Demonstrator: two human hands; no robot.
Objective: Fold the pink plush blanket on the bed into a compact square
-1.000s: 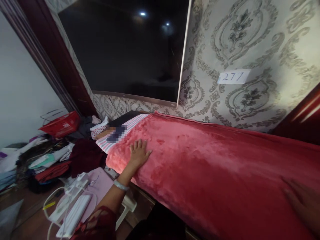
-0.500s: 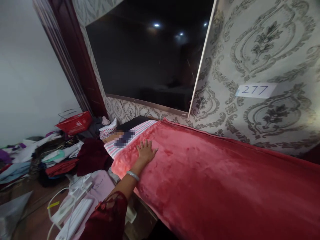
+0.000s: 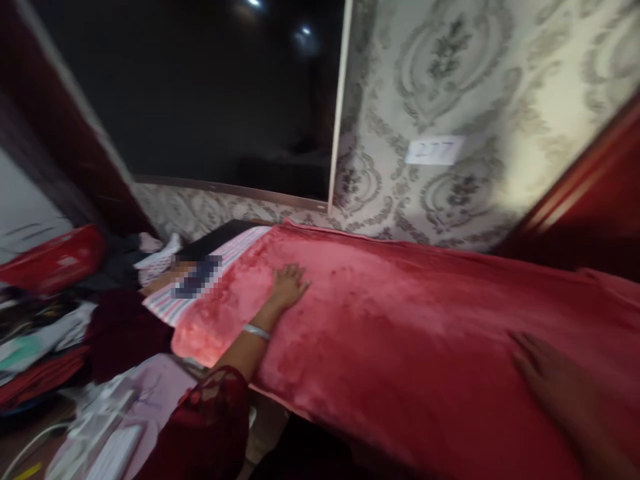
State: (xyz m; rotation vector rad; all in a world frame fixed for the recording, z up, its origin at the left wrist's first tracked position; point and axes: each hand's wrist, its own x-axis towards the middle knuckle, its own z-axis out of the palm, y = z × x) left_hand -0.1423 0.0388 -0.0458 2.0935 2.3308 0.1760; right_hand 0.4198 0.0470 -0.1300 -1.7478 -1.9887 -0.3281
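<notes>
A red plush blanket (image 3: 380, 313) lies spread over a long raised surface. Pressed flat on its left part is my left hand (image 3: 289, 287), fingers spread, a silver bangle at the wrist. My right hand (image 3: 555, 373) rests on or just over the right part of the blanket, fingers stretched out and somewhat blurred. Neither hand holds anything. At the blanket's left end a striped cloth (image 3: 240, 248) in pink, white and grey sticks out from beneath it, partly covered by a pixelated patch.
A dark television screen (image 3: 200, 100) and patterned wallpaper stand behind the blanket. A paper label (image 3: 434, 151) is on the wall. To the left are heaped clothes (image 3: 45, 347), a red basket (image 3: 60, 260) and white power strips (image 3: 110, 407) on pink cloth.
The view has swung to the right, so things appear further left. My right hand has come into view over the blanket. My left hand lies slightly further right along the blanket.
</notes>
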